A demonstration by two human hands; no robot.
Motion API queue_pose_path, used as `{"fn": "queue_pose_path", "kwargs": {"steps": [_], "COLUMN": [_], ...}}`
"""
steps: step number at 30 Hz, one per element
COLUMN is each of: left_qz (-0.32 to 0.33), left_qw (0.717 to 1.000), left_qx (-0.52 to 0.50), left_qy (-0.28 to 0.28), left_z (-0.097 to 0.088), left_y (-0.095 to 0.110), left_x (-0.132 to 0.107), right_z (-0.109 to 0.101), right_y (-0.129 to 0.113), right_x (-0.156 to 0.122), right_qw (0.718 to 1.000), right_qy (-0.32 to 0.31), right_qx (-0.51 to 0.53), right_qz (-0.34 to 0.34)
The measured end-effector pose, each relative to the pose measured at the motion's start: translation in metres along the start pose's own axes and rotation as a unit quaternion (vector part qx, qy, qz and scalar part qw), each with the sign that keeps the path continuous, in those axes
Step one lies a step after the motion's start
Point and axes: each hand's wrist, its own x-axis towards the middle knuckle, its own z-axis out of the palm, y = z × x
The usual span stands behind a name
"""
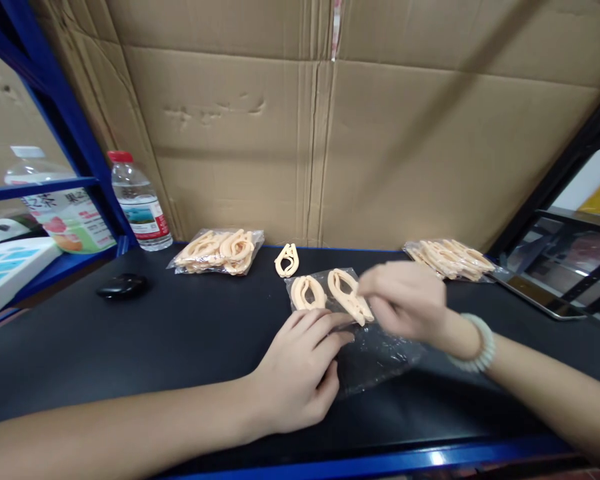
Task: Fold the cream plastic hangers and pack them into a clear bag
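Note:
A clear plastic bag (375, 357) lies on the black table top (180, 333) in front of me. My left hand (300, 367) rests on the bag's left edge with its fingers pressed down on the plastic. My right hand (405, 300), blurred by motion, pinches a peach plastic clip (349, 293) at the bag's far end. A second peach clip (306, 292) lies inside the bag just left of it. A white bead bracelet (477, 343) is on my right wrist.
A loose clip (287, 260) lies further back. Filled bags of clips sit at the back left (220, 252) and back right (450, 259). A water bottle (139, 200), a black mouse (121, 285), a tablet (555, 273) and a cardboard wall (330, 133) surround the table.

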Motion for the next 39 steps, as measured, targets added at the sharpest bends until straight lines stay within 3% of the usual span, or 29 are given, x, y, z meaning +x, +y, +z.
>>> {"fn": "queue_pose_path", "kwargs": {"steps": [4,7,12,14,17,23,30,32,35,39], "left_qz": [0.014,0.017,0.015,0.014,0.013,0.012,0.002,0.001,-0.005,-0.005], "left_qw": [1.0,0.999,0.999,0.999,0.999,0.999,0.999,1.0,1.0,1.0], "left_qx": [0.006,-0.001,-0.016,-0.019,-0.02,-0.019,-0.012,-0.013,-0.012,-0.003], "left_qy": [0.025,0.034,0.041,0.043,0.043,0.038,0.031,0.027,0.019,0.016], "left_z": [0.002,0.002,-0.001,-0.002,-0.001,0.0,0.0,0.0,0.0,0.0], "left_y": [0.0,-0.001,0.0,0.0,0.0,-0.001,-0.001,-0.001,-0.001,-0.001], "left_x": [0.001,0.002,0.002,0.001,0.001,0.001,0.0,0.0,0.001,0.002], "right_z": [0.043,0.092,0.156,0.167,0.167,0.123,0.03,-0.003,-0.053,-0.096], "right_y": [0.056,0.09,0.112,0.115,0.118,0.12,0.094,0.077,0.036,-0.035], "right_x": [0.031,0.046,0.057,0.059,0.06,0.045,0.015,0.008,-0.003,-0.028], "right_qw": [0.988,0.954,0.939,0.933,0.93,0.942,0.976,0.98,0.988,0.985], "right_qy": [-0.147,-0.299,-0.343,-0.356,-0.366,-0.326,-0.141,-0.061,-0.001,-0.017], "right_qx": [0.027,0.008,0.009,0.014,0.023,0.073,0.055,0.047,-0.017,-0.112], "right_qz": [0.045,-0.006,-0.033,-0.039,-0.03,0.018,0.155,0.186,0.154,0.131]}}
